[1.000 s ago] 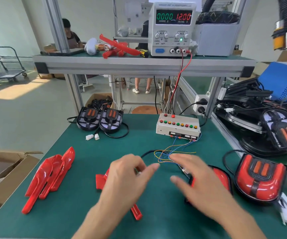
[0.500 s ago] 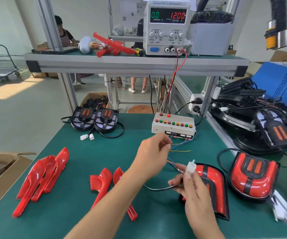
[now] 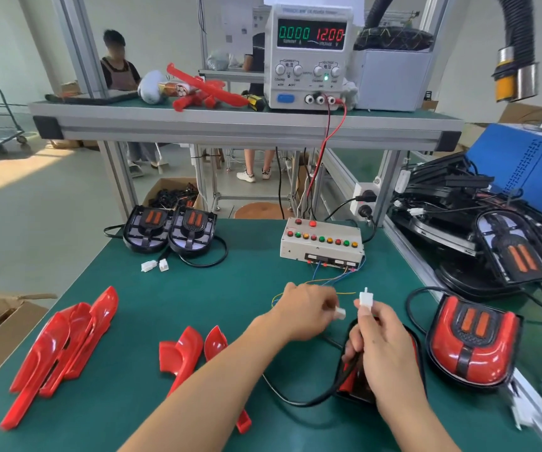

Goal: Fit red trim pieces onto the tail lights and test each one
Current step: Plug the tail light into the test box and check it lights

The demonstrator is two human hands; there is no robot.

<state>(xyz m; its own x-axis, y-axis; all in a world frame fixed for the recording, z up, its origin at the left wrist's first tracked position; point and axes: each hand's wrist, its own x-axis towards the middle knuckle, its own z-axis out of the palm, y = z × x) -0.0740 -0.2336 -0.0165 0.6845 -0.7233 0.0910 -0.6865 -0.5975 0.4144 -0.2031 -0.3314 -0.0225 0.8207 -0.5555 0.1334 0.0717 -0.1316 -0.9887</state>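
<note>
left hand [image 3: 305, 309] pinches tester plug [image 3: 340, 313] | right hand [image 3: 379, 340] pinches lamp plug [image 3: 365, 298], ends facing to mate (gap remains) | trimmed tail light [image 3: 357, 383] lies under right wrist, awaiting test

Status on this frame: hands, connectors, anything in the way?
Left hand pinches tester plug. Right hand holds tail light connector upright. Plugs apart, not yet mated. Nothing between them.

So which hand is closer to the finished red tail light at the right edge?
Right. The right hand is just beside the red tail light; the left hand is farther left.
</note>
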